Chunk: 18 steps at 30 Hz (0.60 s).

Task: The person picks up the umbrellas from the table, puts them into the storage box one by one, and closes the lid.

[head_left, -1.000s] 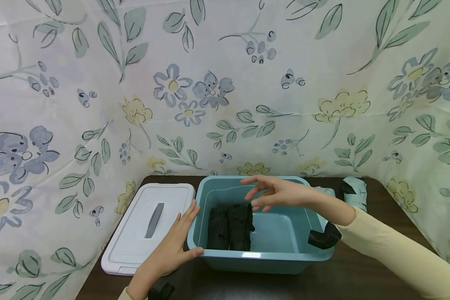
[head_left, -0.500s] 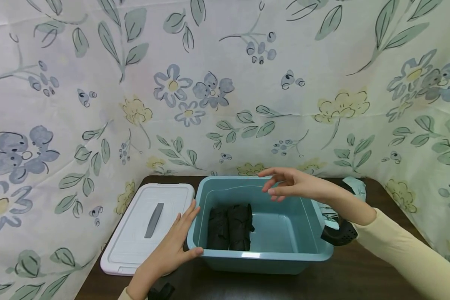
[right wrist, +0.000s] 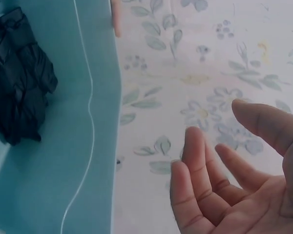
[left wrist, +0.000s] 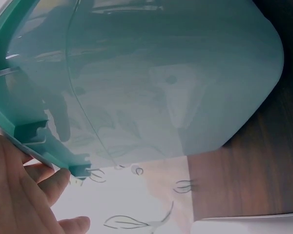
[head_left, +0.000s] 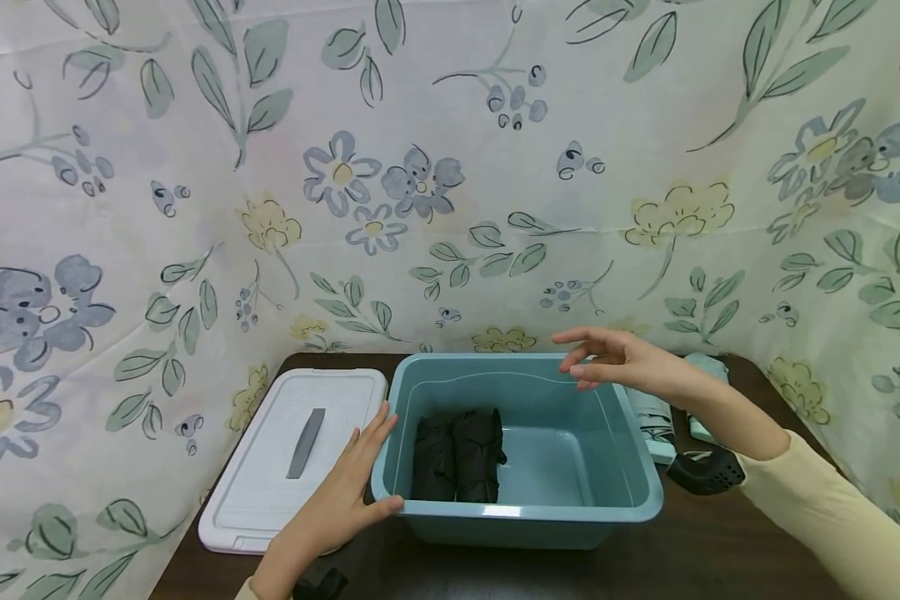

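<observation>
A teal plastic bin [head_left: 570, 517] stands on the dark wooden table, with two black rolled cloth bundles [head_left: 457, 454] lying inside at its left. My left hand [head_left: 348, 492] rests with straight fingers against the bin's left front corner, thumb on the rim; the left wrist view shows the bin's outer wall [left wrist: 176, 83] close up. My right hand [head_left: 618, 358] hovers empty above the bin's back right corner, fingers relaxed and spread. In the right wrist view the open palm [right wrist: 244, 185] faces the floral backdrop, with the black bundles [right wrist: 19, 83] at the left.
A white lid [head_left: 288, 454] with a grey handle lies left of the bin. Pale green rolled bundles [head_left: 656, 425] sit on the table right of the bin. A floral sheet [head_left: 450, 167] walls the table on three sides.
My right hand has risen out of the bin and moved right and back, from above the black bundles to the back right corner. The left hand has stayed put.
</observation>
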Available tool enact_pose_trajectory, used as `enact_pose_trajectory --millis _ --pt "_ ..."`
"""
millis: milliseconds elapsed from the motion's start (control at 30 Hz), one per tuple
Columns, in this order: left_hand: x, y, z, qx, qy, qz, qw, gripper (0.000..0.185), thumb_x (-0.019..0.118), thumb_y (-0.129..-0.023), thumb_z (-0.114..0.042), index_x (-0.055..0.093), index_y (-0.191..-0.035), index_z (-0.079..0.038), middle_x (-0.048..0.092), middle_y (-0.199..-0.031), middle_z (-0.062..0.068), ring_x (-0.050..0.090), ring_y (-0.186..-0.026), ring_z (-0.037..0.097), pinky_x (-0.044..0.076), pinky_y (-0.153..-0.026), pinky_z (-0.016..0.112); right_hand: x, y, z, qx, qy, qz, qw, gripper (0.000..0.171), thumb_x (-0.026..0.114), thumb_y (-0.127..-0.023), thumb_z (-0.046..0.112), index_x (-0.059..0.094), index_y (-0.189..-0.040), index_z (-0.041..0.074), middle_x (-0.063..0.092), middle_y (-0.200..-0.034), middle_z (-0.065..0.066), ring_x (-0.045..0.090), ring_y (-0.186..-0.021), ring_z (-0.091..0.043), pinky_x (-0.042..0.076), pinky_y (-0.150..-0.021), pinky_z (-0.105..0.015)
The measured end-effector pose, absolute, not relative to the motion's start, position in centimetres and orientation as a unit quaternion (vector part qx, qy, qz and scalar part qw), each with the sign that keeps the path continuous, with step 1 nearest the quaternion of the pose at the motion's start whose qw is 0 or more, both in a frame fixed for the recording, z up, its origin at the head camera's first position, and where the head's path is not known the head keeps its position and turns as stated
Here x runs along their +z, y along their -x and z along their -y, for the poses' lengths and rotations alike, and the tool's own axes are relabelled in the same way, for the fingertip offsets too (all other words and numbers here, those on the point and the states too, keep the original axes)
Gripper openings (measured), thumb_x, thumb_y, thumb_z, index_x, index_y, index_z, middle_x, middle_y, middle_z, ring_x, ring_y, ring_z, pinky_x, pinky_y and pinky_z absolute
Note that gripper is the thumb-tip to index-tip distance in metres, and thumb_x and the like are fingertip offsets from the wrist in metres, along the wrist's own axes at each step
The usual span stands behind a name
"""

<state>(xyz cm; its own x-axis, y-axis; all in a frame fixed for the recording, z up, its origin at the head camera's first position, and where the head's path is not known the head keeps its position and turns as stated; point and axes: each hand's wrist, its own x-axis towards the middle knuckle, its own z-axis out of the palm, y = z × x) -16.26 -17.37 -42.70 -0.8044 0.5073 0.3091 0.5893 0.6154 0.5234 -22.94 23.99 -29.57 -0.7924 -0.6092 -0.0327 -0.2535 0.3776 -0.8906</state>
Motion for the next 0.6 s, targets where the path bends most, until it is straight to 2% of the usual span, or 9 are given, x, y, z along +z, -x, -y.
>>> enact_pose_trajectory --millis 267,433,600 --pt "-42.7 16.3 17.4 -0.321 0.307 0.894 0.063 0.089 0.058 -0.085 -0.052 0.010 -0.151 -0.017 0.003 -0.157 0.006 0.007 -0.143 0.020 -0.013 -0.107 0.013 -30.6 23.3 -26.6 -0.496 0.254 -0.823 0.110 0.045 0.050 -0.096 0.017 0.038 -0.139 0.007 0.057 -0.112 -0.011 0.062 -0.088 -0.022 0.052 -0.074 -0.036" --pt "-42.7 16.3 17.4 -0.324 0.304 0.894 0.061 0.089 0.059 -0.084 -0.051 0.010 -0.151 -0.017 0.002 -0.157 0.004 0.006 -0.144 0.019 -0.013 -0.107 0.012 -31.6 23.3 -27.9 -0.498 0.222 -0.834 0.080 0.048 0.050 -0.097 0.021 0.036 -0.140 0.006 0.055 -0.115 -0.008 0.060 -0.091 -0.026 0.052 -0.072 -0.032" --pt "-42.8 16.3 17.3 -0.323 0.303 0.894 0.059 0.089 0.060 -0.084 -0.050 0.010 -0.151 -0.018 0.002 -0.157 0.004 0.006 -0.144 0.020 -0.013 -0.107 0.012 -33.0 23.1 -28.9 -0.502 0.196 -0.840 0.066 0.049 0.049 -0.097 0.024 0.035 -0.141 0.008 0.049 -0.123 -0.015 0.058 -0.093 -0.019 0.052 -0.072 -0.033"
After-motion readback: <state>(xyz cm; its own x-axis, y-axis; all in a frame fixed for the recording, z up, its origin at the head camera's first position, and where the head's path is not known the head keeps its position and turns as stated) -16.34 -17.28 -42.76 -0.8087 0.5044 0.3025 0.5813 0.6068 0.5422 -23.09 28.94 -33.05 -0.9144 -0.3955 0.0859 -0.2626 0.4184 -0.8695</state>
